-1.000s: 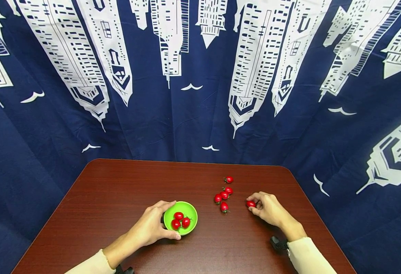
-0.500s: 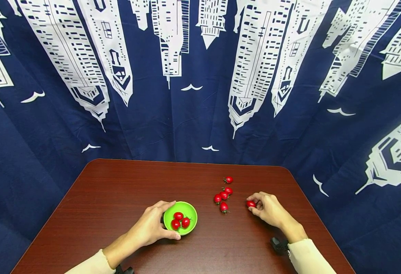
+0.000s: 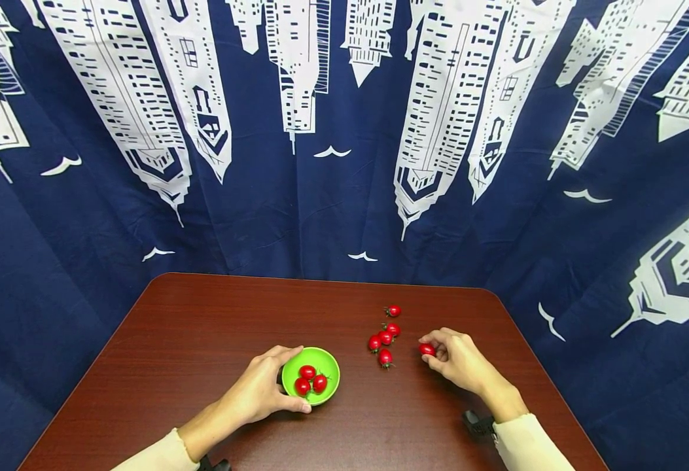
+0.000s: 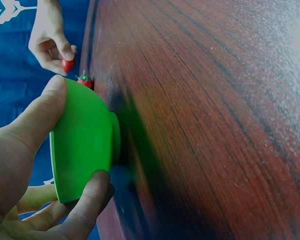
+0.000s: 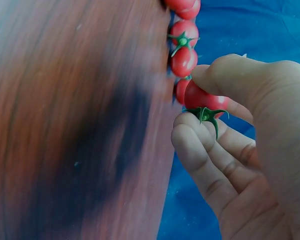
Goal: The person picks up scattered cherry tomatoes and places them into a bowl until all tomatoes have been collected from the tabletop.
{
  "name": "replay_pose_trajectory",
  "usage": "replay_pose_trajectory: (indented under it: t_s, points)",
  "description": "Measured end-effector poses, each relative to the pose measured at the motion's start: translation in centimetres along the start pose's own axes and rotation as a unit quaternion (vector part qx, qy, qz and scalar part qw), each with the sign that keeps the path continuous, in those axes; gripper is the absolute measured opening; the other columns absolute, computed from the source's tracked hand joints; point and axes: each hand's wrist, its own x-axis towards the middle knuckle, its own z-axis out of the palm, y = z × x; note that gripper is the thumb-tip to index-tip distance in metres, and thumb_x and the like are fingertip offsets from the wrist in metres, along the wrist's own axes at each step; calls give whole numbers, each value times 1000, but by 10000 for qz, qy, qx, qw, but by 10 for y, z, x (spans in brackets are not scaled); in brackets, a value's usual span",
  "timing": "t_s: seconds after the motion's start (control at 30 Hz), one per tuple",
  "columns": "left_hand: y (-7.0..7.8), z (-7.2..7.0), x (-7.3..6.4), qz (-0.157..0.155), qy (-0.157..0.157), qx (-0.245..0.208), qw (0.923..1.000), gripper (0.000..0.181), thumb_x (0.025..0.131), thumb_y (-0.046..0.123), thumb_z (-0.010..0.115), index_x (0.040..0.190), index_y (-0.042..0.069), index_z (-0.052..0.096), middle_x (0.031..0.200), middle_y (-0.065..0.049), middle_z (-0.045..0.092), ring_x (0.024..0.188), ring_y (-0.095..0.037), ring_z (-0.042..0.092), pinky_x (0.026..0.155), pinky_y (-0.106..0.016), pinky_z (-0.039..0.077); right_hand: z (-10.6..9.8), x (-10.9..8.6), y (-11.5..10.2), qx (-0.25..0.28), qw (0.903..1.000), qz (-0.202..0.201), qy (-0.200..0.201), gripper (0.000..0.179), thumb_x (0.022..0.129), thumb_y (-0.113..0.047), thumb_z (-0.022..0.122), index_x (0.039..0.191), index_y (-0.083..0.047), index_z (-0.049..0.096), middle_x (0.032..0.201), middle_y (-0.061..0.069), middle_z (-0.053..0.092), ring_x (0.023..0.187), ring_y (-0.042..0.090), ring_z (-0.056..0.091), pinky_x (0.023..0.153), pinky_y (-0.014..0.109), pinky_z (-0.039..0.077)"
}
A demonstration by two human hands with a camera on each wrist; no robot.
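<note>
My left hand (image 3: 258, 387) grips a small green bowl (image 3: 334, 367) by its side, thumb at the near rim and fingers at the far one. Inside the bowl lie 3 red cherry tomatoes (image 3: 307, 372). In the left wrist view, the bowl (image 4: 87, 140) stands on its foot at the table surface. Over the right part of the table, my right hand (image 3: 464, 363) pinches a cherry tomato (image 3: 426, 350) between thumb and fingertips. The right wrist view has this tomato (image 5: 205, 99) with its green stem end towards the camera. It appears lifted off the wood.
Several loose cherry tomatoes (image 3: 385, 337) lie between the bowl and my right hand, with one (image 3: 394, 311) farther back. The brown table (image 3: 232, 314) has rounded far corners. A dark blue curtain (image 3: 344, 209) with white buildings hangs behind it.
My right hand has shifted slightly left with the pinched tomato. The left hand and the bowl have stayed in place.
</note>
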Motion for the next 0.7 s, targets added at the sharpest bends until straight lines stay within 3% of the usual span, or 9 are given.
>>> replay_pose_trajectory:
  t_s: [0.43,0.7]
  points:
    - [-2,1,0,-45,-10,-26,10000,111,69,38,116,160,-3,66,145,-13,76,132,-34,74,104,-34,68,0,11,-28,61,9980,-593,186,34,92,3,94,122,-8,83,96,-3,73,79,-5,63,66,21,61]
    - [-2,1,0,-9,18,5,10000,109,70,37,115,159,-3,67,146,-12,77,131,-33,75,105,-33,67,1,17,-50,-97,9988,-479,97,33,94,-4,96,123,-15,84,100,-9,74,82,-4,65,70,22,59]
